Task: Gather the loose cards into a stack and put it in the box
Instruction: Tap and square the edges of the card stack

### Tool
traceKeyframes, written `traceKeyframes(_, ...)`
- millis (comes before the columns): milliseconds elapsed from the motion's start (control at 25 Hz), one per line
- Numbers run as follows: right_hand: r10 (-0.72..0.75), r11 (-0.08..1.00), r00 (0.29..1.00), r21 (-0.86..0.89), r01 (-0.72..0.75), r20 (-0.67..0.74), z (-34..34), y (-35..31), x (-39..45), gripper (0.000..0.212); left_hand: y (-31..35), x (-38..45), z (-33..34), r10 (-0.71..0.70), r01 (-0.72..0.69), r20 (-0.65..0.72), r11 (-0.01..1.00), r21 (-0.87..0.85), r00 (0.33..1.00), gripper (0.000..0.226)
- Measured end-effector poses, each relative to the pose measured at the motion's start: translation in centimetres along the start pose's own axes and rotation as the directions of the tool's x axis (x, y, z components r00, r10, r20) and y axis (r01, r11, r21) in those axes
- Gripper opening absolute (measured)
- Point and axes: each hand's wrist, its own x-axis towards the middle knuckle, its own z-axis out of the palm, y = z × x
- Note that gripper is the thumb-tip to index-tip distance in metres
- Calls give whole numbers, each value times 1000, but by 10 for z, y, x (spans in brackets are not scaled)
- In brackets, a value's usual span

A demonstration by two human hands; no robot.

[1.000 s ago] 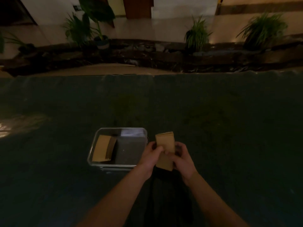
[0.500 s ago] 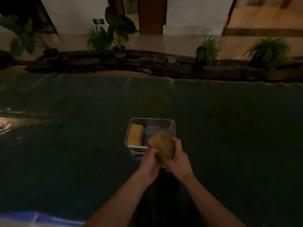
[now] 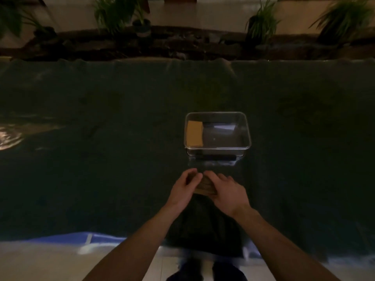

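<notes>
Both hands meet over a stack of brown cards (image 3: 205,186) that lies low on the dark green cloth (image 3: 101,118) just in front of the clear box (image 3: 217,132); the left hand (image 3: 183,188) curls its fingers over the stack's left side, and the right hand (image 3: 228,192) cups the right side with its fingers bent down onto the top, so both are closed around the cards rather than spread; only a strip of the stack shows between the two hands, and its edges are blurred; the box stands on the cloth just beyond the hands, apart from them, and a second stack (image 3: 194,133) of tan cards lies flat against its left wall, with the rest of its floor bare; potted plants (image 3: 261,21) line the far side beyond the cloth's edge, dim and soft in the low light.
</notes>
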Motion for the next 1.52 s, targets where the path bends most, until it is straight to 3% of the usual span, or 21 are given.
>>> traceKeyframes(120,12,999,999,-33,-11,31,24,8,4,55,-33,9,11,-14,19,-122,999,35,992,23)
traceKeyframes(240,34,998,999,-51,-32,34,48,23,7,51,-61,17,23,-17,29,-197,998,56,980,26)
traceKeyframes(360,75,994,997,-80,-72,31,73,31,2,48,-80,17,33,93,-52,-188,976,212,978,32)
traceKeyframes(480,102,985,995,-141,-101,2,88,32,-2,54,-88,16,40,172,-116,-207,959,259,963,41)
traceKeyframes(600,85,982,996,-167,-83,2,90,34,1,59,-90,15,34,141,-121,-190,986,111,972,47)
traceKeyframes(760,57,989,998,-136,-56,4,87,37,2,59,-97,20,-7,-42,-97,-391,939,-329,919,35)
traceKeyframes(840,59,990,998,-125,-60,-10,88,35,1,59,-103,18,-15,-72,-127,-434,902,-413,898,37)
traceKeyframes(1040,70,984,998,-162,-70,-9,90,33,3,63,-108,3,35,-41,-4,-100,908,-420,994,50)
traceKeyframes(1120,66,984,998,-164,-68,-19,91,34,4,61,-104,10,29,-84,11,-121,862,-506,989,49)
traceKeyframes(1200,67,985,998,-158,-69,-19,91,34,4,61,-99,12,26,-93,-17,-207,879,-476,974,50)
traceKeyframes(1320,70,984,997,-162,-73,-26,91,33,4,62,-96,9,30,-62,10,-102,895,-445,993,47)
traceKeyframes(1440,76,984,997,-160,-79,-26,91,34,6,63,-91,14,26,-57,-27,-181,903,-430,982,42)
traceKeyframes(1520,82,984,996,-159,-86,-34,91,34,6,67,-90,14,29,-56,-8,-131,897,-443,990,40)
